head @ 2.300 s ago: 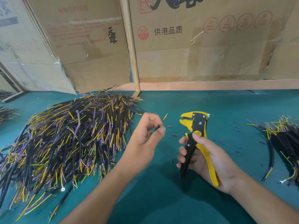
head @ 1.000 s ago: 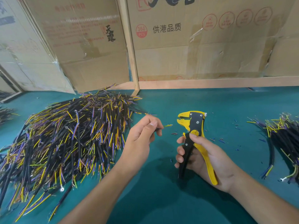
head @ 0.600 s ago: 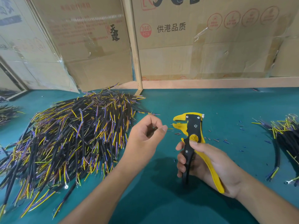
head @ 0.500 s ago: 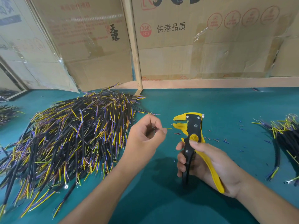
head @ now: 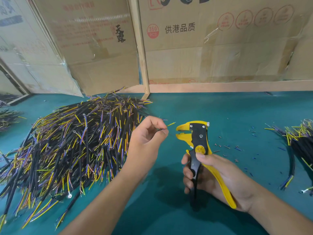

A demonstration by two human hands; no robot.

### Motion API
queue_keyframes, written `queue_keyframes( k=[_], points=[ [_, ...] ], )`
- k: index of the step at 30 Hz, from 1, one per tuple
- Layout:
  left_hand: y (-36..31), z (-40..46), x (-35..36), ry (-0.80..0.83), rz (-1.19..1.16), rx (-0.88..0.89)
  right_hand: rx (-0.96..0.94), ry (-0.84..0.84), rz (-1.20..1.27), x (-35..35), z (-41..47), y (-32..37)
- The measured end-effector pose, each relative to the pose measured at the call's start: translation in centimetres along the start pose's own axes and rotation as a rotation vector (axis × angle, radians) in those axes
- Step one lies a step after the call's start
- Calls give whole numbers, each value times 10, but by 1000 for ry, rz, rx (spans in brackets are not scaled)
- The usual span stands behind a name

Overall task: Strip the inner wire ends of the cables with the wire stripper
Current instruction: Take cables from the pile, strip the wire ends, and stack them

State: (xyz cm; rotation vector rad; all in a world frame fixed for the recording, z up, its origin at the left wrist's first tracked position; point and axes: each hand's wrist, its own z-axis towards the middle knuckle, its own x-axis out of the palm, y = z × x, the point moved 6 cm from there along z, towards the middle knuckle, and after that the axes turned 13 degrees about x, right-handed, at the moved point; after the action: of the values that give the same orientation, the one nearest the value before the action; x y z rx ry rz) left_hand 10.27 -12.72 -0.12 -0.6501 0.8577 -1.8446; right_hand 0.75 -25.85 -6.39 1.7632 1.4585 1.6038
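My left hand (head: 147,136) pinches a short black cable between thumb and fingers. Its thin inner wires stick out to the right; a yellow wire end (head: 171,124) points up and right, just left of the stripper's jaws. My right hand (head: 215,177) grips the handles of the yellow and black wire stripper (head: 197,138), held upright with its open jaws facing left. The wire tips sit close to the jaws; I cannot tell whether one reaches between them.
A large pile of black cables (head: 67,145) with yellow and purple inner wires covers the left of the green table (head: 228,112). A smaller bundle (head: 298,143) lies at the right edge. Cut insulation bits (head: 235,147) lie scattered beside the stripper. Cardboard boxes (head: 203,48) stand behind.
My left hand has turned the cable in its fingers and brought the wire ends nearer the stripper's jaws. The right hand has kept its grip, with the stripper shifting slightly.
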Motion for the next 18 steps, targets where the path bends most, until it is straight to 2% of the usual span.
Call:
queue_keyframes(
  k=[7, 18],
  points=[
    [3, -2, -2, -66, -118, -86, 0, 31, 21, 9, 0, -4],
    [3, -4, 4, -60, -180, -106, -72, 125, 88, 23, -1, -6]
  ],
)
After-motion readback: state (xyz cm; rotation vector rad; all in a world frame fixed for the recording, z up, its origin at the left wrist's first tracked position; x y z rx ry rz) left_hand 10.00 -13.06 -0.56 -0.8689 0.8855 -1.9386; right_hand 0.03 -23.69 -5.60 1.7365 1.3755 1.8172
